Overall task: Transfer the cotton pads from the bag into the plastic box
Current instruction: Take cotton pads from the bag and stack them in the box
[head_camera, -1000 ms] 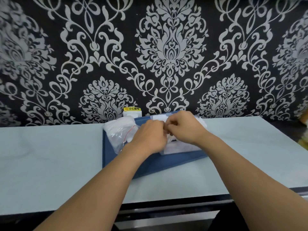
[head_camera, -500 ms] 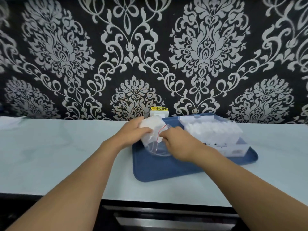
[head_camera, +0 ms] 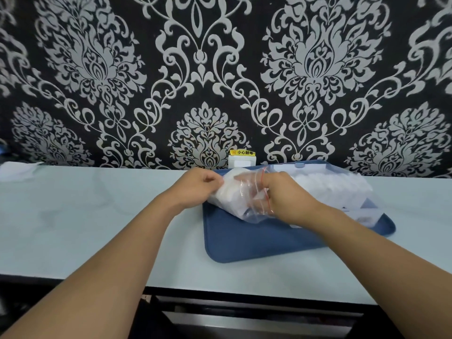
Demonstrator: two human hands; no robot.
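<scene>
Left hand [head_camera: 200, 184]: I see it clenched on the far-left end of the bag [head_camera: 234, 199], fingers curled down over the plastic.
Right hand [head_camera: 285, 199]: its fingers [head_camera: 254, 192] are pushed in through the bag's mouth and show through the clear film; I cannot tell whether they grip any pads inside.
Bag: clear zip bag with a red line at its mouth, held between my two hands above the left half of the tray [head_camera: 244, 243], mouth facing right.
Pads [head_camera: 230, 194]: a white mass fills the bag's left end.
Box [head_camera: 342, 189]: clear plastic, on the right half of the tray, just beside the bag; rows of white pads already stand in it, and its lid [head_camera: 299, 165] is tipped back at the far edge.
Tray: blue, flat on the pale bench [head_camera: 85, 216], its right corner near the box.
Wall side: a small white socket [head_camera: 242, 160] with a yellow label stands behind the tray, against the patterned wallpaper [head_camera: 208, 69].
</scene>
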